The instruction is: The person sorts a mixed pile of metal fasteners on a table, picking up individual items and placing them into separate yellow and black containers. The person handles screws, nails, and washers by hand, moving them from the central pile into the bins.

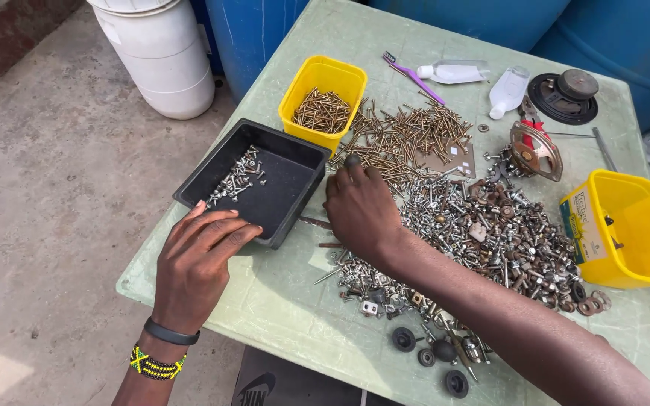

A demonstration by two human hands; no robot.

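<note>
Two yellow tubs, one (323, 98) with brass screws and one (626, 229) nearly bare, flank a black tray (295, 188) of silver bolts; left hand (197, 267) flat with fingers together, right hand (359, 207) curled on the pile (483, 225).

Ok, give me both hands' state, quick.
Left hand: open, fingers resting on the black tray rim.
Right hand: fingers curled into the screw pile; grip cannot be told.

A pale rectangular label (585, 219) with dark print covers the near side wall of a yellow plastic tub (641, 240) at the right edge of a green table (280, 301). Toward the table's far side lie two small translucent white squeeze bottles, one (454, 72) on its side beside a purple toothbrush, the other (507, 92) angled just right of it.
</note>
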